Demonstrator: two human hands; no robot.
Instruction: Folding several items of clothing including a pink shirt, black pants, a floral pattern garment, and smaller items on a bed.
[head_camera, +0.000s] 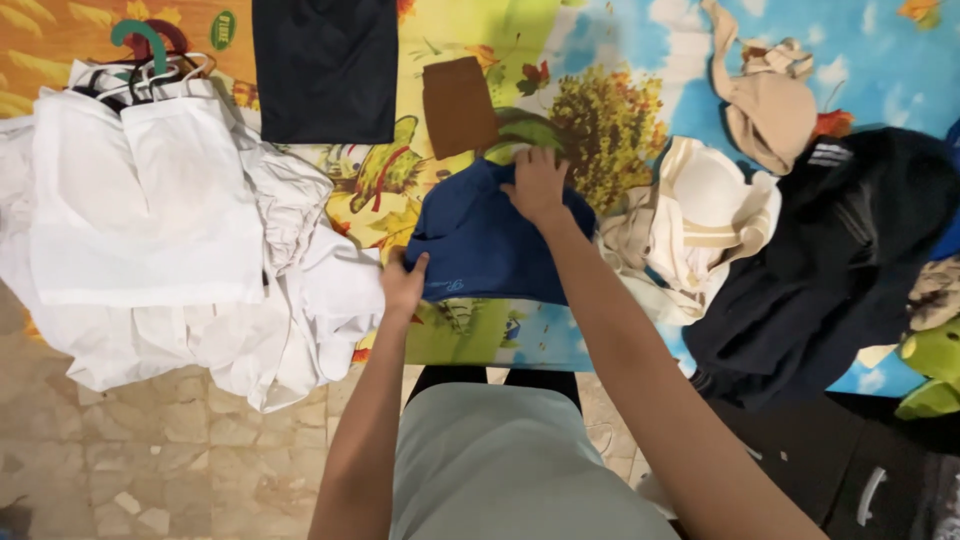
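The blue garment (485, 245) lies on the colourful mat (590, 60) before the person. The left hand (403, 283) pinches its lower-left corner, while the right hand (537, 185) presses spread on its top edge. It looks soft, light and floppy, best gripped at corners.

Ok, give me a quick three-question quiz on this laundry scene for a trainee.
1. True or false: both hands touch the blue garment.
2. Which folded item lies just beyond the blue garment? A) brown cloth B) red towel C) grey sock
3. What lies to the left of the left hand?

Key
1. True: the left hand grips its near left corner, and the right hand presses its far edge.
2. A, the brown cloth on the colourful mat.
3. The white clothes pile.
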